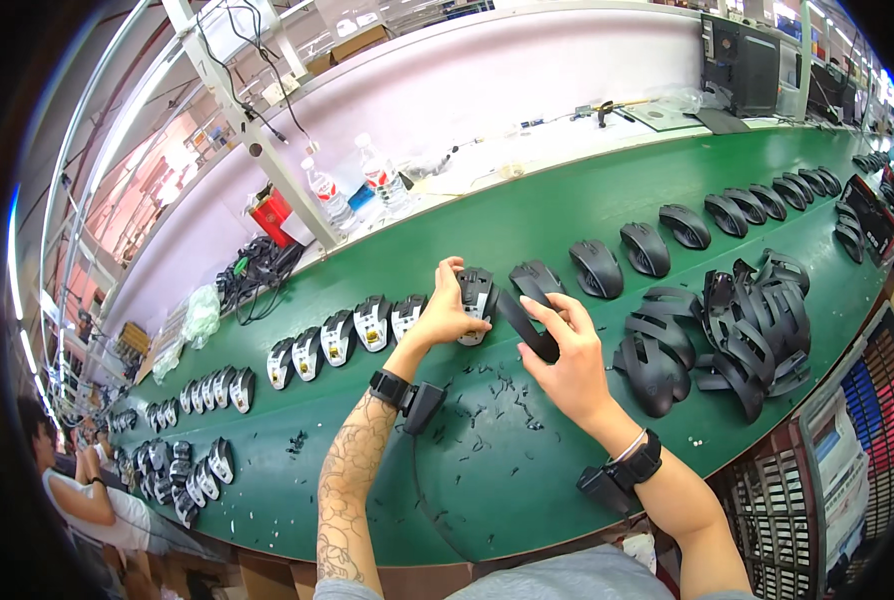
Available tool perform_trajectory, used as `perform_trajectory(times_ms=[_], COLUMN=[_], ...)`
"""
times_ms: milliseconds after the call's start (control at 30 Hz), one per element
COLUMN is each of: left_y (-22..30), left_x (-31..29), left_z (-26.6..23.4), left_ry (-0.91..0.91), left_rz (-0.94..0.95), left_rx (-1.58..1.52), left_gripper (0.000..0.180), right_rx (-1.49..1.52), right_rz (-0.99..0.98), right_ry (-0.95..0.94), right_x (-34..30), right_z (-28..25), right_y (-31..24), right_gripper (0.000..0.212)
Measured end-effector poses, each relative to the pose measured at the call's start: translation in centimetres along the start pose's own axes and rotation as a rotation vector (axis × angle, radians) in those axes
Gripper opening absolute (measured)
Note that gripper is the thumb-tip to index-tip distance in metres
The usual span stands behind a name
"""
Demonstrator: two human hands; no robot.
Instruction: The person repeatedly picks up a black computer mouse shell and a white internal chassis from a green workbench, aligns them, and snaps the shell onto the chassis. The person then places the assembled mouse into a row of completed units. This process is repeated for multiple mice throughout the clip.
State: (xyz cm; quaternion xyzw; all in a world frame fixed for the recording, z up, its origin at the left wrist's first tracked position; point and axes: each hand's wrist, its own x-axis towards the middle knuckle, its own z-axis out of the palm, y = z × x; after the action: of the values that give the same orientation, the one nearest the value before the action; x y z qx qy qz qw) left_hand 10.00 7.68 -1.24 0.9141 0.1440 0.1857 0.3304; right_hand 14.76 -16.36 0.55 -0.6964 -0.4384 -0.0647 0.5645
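Note:
My left hand (447,312) is closed on the side of a computer mouse body without its top cover (478,297), which stands on the green workbench. Close to its right, my right hand (572,360) grips a curved black mouse top cover (527,328), tilted on edge with its fingers around it. The cover and the mouse body are side by side; whether they touch I cannot tell. Just behind the right fingertips sits a covered black mouse (535,278). More coverless mouse bodies (372,322) with light inner frames stand in a row to the left.
Finished-looking black mice (647,248) line the bench to the right. A heap of loose black covers (757,320) lies right of my right arm. Small black scraps (497,400) litter the bench front. Bottles (379,170) stand behind; a dark plastic crate (767,510) is below right. Another person (102,500) sits far left.

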Motion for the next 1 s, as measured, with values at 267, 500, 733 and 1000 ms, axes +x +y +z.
perform_trajectory(times_ms=[267, 500, 733, 1000], left_y=[3.1, 6.1, 7.5, 8.2], left_x=[-3.8, -7.7, -8.7, -9.6], left_z=[0.1, 0.9, 1.2, 2.7], left_ry=[0.096, 0.155, 0.08, 0.14], left_rz=[-0.473, -0.462, -0.431, -0.286], left_rx=[-1.182, -1.302, -1.207, -1.043], left_gripper=[0.038, 0.046, 0.056, 0.053], right_rx=[0.078, 0.086, 0.116, 0.093], right_rz=[-0.087, -0.139, -0.156, -0.108], right_ry=[0.067, 0.013, -0.051, -0.084], right_x=[0.0, -0.7, -0.6, -0.6], right_z=[0.6, 1.4, 1.1, 1.3], right_y=[-0.5, -0.8, -1.0, -0.6], right_gripper=[0.058, 0.058, 0.057, 0.058])
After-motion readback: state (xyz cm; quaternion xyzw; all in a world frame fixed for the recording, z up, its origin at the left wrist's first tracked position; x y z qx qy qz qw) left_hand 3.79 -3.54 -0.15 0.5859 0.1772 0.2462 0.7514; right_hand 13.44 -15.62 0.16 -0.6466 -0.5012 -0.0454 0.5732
